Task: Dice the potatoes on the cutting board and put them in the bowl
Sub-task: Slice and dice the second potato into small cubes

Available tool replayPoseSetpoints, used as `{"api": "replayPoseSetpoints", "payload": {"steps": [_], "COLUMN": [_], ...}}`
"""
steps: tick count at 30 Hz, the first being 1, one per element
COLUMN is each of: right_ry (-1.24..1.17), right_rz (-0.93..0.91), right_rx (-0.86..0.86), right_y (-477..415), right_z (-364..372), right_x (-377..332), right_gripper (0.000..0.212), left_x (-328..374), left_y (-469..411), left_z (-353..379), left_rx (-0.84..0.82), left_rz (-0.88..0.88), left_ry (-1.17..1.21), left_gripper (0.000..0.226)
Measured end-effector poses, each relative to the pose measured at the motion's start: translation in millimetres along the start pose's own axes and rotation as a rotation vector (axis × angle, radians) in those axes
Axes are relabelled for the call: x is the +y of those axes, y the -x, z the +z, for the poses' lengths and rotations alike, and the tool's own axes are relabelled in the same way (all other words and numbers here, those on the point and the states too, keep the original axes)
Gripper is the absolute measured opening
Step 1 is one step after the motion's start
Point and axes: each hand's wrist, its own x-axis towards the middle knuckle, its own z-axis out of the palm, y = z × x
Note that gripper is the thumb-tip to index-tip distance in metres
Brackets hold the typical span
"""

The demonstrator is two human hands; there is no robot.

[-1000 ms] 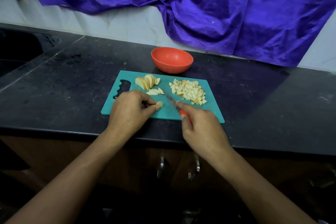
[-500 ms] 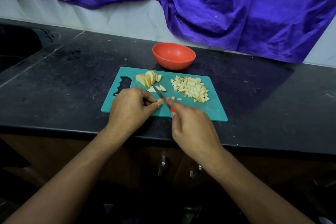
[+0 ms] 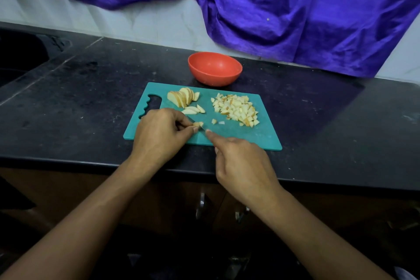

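Observation:
A teal cutting board [image 3: 250, 136] lies on the black counter. On its far left sits a fan of potato slices [image 3: 181, 97], with a few wedges [image 3: 193, 109] just in front. A heap of diced potato [image 3: 236, 109] fills the right part, and two loose cubes [image 3: 217, 122] lie near the middle. My left hand [image 3: 159, 134] pinches a small potato piece [image 3: 198, 124] against the board. My right hand [image 3: 243, 166] grips a knife [image 3: 203, 129], forefinger along the blade, which rests at that piece; the handle is hidden. The orange bowl [image 3: 214, 68] stands empty behind the board.
A purple cloth [image 3: 272, 7] hangs over the white wall behind the counter. A dark sink recess [image 3: 20, 57] lies at the far left. The counter's front edge [image 3: 91, 162] runs under my forearms, with cabinet handles [image 3: 201, 204] below.
My right hand has brought the knife leftward to the piece held by my left hand. Two small cubes now lie loose mid-board. The camera tilted slightly.

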Motion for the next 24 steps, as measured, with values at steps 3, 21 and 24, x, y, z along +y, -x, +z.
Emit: {"api": "replayPoseSetpoints", "payload": {"steps": [3, 21, 24], "right_ry": [0.007, -0.159, -0.122], "right_rz": [0.002, 0.091, 0.075], "right_rx": [0.005, 0.031, 0.049], "right_y": [1.5, -10.0, -12.1], "right_z": [1.4, -8.4, -4.8], "right_x": [2.3, -14.0, -17.9], "right_gripper": [0.052, 0.047, 0.049], "left_x": [0.7, -0.7, -1.2], "left_y": [0.2, 2.0, 1.1], "left_z": [-1.3, -8.5, -7.4], "left_rx": [-0.007, -0.064, -0.062], "left_rz": [-0.009, 0.007, -0.004], "left_ry": [0.001, 0.006, 0.002], "left_gripper": [0.011, 0.013, 0.009]}}
